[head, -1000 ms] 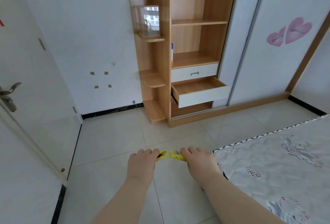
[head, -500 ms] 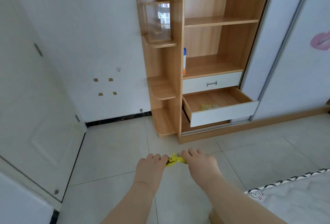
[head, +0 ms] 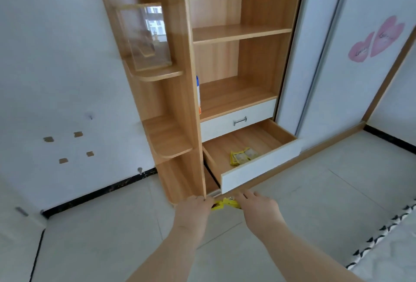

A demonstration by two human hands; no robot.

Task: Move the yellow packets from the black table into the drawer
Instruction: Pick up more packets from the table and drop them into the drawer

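My left hand (head: 198,208) and right hand (head: 258,206) both pinch crinkly yellow packets (head: 224,204) just below the open drawer (head: 258,171), wood-grained inside with a smooth white front, where flat yellow packets in the drawer (head: 242,156) lie, print unreadable.

The wooden shelf unit (head: 193,83) now fills far more of the view than a second ago, and its open drawer (head: 258,169) sits just beyond the knuckles instead of well across the tiled floor. The left hand (head: 195,210) and right hand (head: 258,208), pinching the yellow packets (head: 222,204) between them, now hang right in front of the drawer's white front. Yellow packets lying in the drawer (head: 242,156) show plainly now, hidden a second ago.
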